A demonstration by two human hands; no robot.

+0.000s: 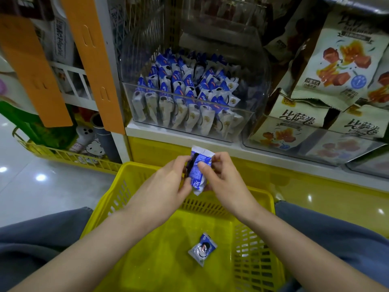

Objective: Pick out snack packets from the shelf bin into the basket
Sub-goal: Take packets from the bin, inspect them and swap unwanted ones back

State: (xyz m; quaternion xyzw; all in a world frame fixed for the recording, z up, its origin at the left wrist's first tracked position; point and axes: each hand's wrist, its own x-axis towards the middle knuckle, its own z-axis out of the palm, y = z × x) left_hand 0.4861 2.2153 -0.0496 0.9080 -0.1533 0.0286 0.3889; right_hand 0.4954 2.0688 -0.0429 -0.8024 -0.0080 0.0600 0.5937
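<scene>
Setting: shop shelf (210,142) above a glossy floor.
Left hand (168,182): pinching the left edge of a blue-and-white snack packet (197,169).
Right hand (221,178): gripping the same packet's right side, thumb across its front.
Bin (189,131): clear, packed with matching packets, beyond the grip.
Basket (130,199): yellow, directly beneath the grip.
Second packet (202,248): lying on the basket floor, below the hands.

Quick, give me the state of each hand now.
Left hand: closed on the blue snack packet.
Right hand: closed on the same packet, above the yellow basket.
</scene>
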